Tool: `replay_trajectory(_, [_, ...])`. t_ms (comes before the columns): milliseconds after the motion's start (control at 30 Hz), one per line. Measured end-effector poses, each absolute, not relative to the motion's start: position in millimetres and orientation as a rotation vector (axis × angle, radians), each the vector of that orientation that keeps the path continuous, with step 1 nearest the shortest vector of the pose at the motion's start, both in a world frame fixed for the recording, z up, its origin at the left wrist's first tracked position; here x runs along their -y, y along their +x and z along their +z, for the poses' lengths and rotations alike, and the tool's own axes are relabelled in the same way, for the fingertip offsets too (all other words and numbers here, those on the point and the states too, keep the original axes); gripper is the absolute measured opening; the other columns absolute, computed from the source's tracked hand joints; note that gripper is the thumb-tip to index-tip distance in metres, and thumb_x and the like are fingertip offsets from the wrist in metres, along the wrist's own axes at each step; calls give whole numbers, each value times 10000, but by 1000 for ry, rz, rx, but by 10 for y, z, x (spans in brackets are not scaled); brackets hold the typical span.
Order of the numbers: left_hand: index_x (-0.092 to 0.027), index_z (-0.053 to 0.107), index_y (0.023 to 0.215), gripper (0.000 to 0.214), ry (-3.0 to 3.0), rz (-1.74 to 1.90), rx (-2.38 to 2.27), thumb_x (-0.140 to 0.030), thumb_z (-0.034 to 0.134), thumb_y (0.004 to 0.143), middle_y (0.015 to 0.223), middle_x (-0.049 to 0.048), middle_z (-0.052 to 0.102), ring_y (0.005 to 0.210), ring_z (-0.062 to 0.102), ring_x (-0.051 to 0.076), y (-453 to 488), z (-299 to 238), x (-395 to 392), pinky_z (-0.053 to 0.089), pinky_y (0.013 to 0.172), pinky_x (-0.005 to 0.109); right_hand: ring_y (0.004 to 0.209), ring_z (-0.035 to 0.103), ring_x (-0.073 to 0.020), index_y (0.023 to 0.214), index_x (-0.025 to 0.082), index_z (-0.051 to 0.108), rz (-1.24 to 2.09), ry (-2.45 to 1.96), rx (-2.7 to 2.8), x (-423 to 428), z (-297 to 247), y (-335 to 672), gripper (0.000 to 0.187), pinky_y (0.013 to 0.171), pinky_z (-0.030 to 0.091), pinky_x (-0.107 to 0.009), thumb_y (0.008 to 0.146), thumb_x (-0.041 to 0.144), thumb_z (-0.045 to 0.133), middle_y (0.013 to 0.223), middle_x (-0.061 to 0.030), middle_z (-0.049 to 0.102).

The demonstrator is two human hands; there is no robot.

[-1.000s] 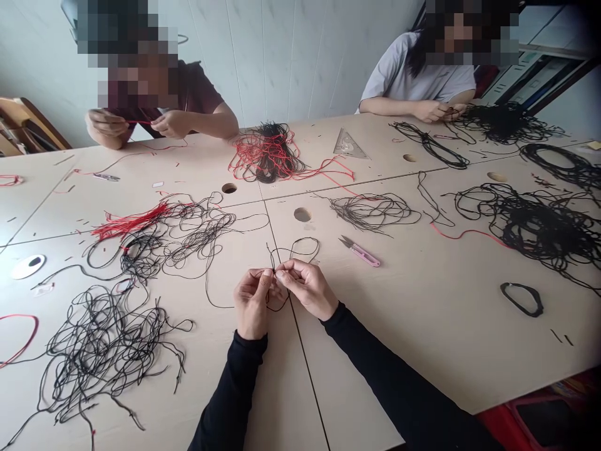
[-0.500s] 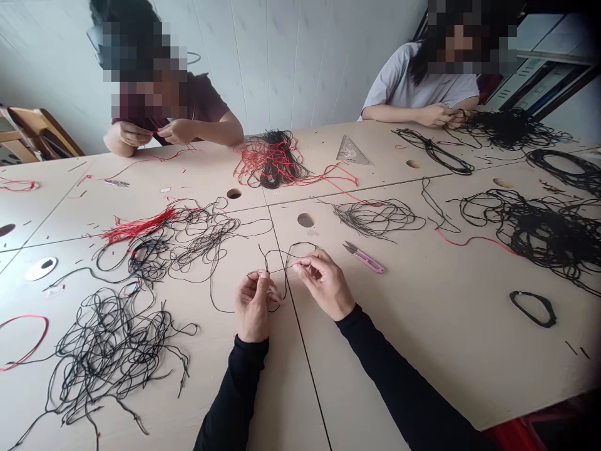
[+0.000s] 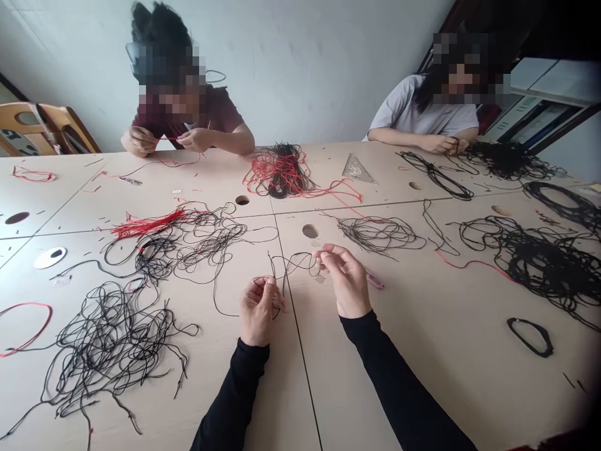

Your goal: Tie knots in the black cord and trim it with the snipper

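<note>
The black cord (image 3: pixel 300 255) stretches sideways, rising from left hand (image 3: pixel 257 310) to right hand (image 3: pixel 347 279).

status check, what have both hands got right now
Left hand and right hand each pinch the black cord, looped between them. Pink snips just behind the right hand, partly hidden. Black cord tangle lies to the left, apart.
</note>
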State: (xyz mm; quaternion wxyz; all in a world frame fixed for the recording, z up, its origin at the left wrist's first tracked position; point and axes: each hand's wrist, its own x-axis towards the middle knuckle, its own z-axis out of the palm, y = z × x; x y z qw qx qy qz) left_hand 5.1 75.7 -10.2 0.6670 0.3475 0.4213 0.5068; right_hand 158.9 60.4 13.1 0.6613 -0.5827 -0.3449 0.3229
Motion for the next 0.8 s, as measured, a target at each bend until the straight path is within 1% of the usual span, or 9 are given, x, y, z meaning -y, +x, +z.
replay_trajectory(133, [-151, 561, 768, 377, 821, 1120, -931, -472, 756, 740, 594, -28, 569, 451, 540, 99, 47, -121, -747, 471, 410, 230, 875, 652, -186, 978, 171, 624, 731, -1179, 915, -850, 566, 1463, 224, 817, 519, -337, 829, 332, 667, 936, -85, 710])
replay_trajectory(233, [-147, 563, 759, 369, 794, 1153, -927, -460, 757, 744, 596, -28, 570, 445, 539, 97, 29, -132, -753, 470, 412, 228, 690, 627, -151, 973, 170, 617, 872, -1165, 1216, -903, 745, 1298, 232, 674, 518, -287, 885, 384, 601, 788, -50, 695])
replay_trajectory(333, [-147, 569, 773, 369, 726, 1183, -902, -457, 765, 733, 597, -28, 573, 453, 544, 100, 11, -151, -765, 473, 413, 228, 487, 535, -119, 928, 162, 622, 992, -1375, 1407, -791, 586, 1213, 301, 513, 452, -255, 915, 453, 547, 620, -12, 635])
replay_trajectory(400, [-147, 569, 779, 374, 704, 1178, -870, -463, 764, 730, 590, -26, 578, 457, 556, 105, 4, -176, -772, 475, 418, 227, 453, 518, -124, 1089, 167, 617, 1014, -1498, 1410, -678, 366, 1216, 358, 502, 451, -266, 921, 470, 528, 611, 0, 638])
replay_trajectory(433, [-147, 569, 780, 375, 705, 1170, -857, -466, 760, 735, 588, -23, 582, 456, 562, 107, 2, -189, -774, 476, 423, 227, 514, 560, -144, 1135, 170, 624, 1035, -1506, 1406, -627, 259, 1230, 386, 537, 475, -276, 915, 474, 535, 648, -13, 655])
replay_trajectory(500, [-147, 563, 776, 371, 717, 1158, -846, -469, 746, 751, 589, -20, 589, 448, 567, 105, 0, -212, -775, 478, 432, 227, 689, 631, -180, 1104, 173, 668, 1069, -1483, 1320, -557, 99, 1264, 388, 652, 518, -299, 894, 481, 562, 779, -52, 694])
replay_trajectory(633, [-157, 544, 771, 378, 702, 1175, -858, -476, 744, 747, 588, -29, 585, 416, 545, 99, 12, -220, -766, 460, 411, 228, 937, 638, -208, 996, 163, 701, 1015, -1317, 925, -596, 106, 1315, 333, 845, 517, -348, 846, 451, 628, 1094, -110, 691])
replay_trajectory(700, [-160, 541, 774, 385, 709, 1175, -856, -484, 746, 738, 567, -33, 582, 399, 529, 99, 25, -213, -762, 450, 398, 230, 1012, 629, -218, 1009, 160, 691, 905, -1255, 820, -697, 254, 1298, 302, 881, 508, -365, 840, 404, 634, 1147, -122, 676])
replay_trajectory(800, [-163, 537, 763, 376, 760, 1160, -862, -485, 729, 747, 508, -35, 580, 362, 508, 98, 36, -206, -756, 426, 394, 224, 1023, 631, -205, 1024, 173, 676, 674, -1250, 962, -882, 543, 1155, 225, 896, 500, -359, 883, 313, 569, 1107, -99, 688])
